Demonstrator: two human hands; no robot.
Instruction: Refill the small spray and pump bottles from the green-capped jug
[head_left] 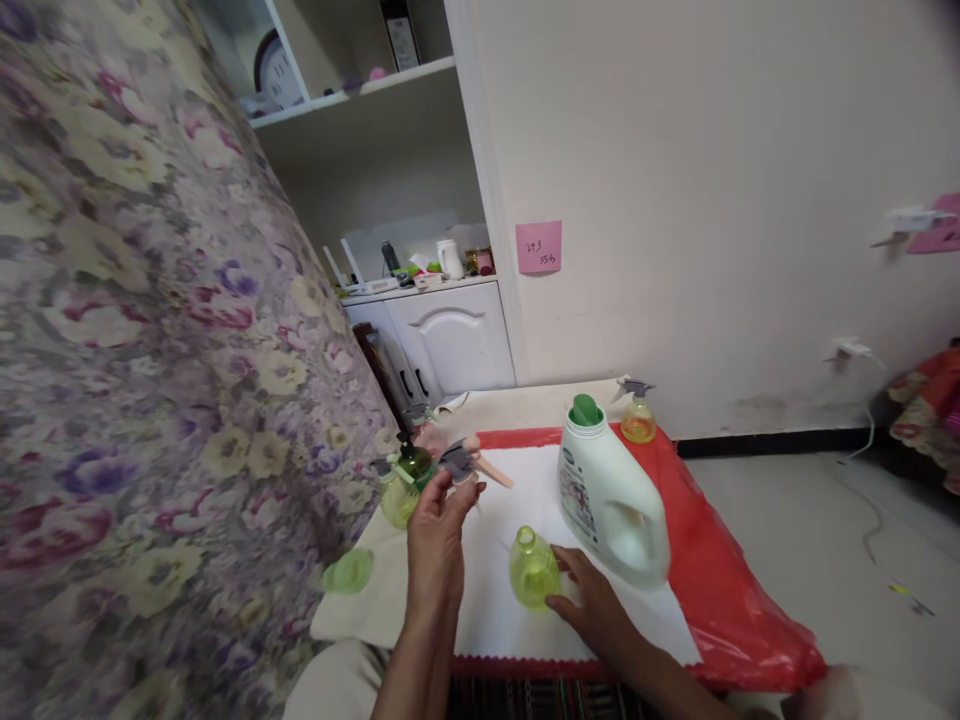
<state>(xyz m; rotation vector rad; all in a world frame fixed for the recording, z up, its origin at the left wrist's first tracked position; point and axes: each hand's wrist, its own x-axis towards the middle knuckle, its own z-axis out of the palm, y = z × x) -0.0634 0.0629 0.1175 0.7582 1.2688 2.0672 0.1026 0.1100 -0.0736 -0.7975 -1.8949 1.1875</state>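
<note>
My left hand (pixel 439 545) is closed in a pinch on a grey trigger spray head (pixel 456 462), raised over the left side of the white sheet. Below and to its right, a yellow-green translucent bottle (pixel 534 575) stands upright with its neck uncovered. My right hand (pixel 596 605) grips the bottle's lower right side, thumb at the front and fingers behind. A large pale green jug (pixel 611 500) with a green cap stands just beyond my right hand. Near my left hand are a yellow-green spray bottle (pixel 396 500) and a dark green pump bottle (pixel 414 460).
A spray bottle with orange liquid (pixel 639 422) stands at the back right. Red plastic (pixel 720 560) lies under the white sheet (pixel 517 635). A light green round item (pixel 349 572) sits at the left edge, beside the floral curtain (pixel 225 400). A wall rises behind the table.
</note>
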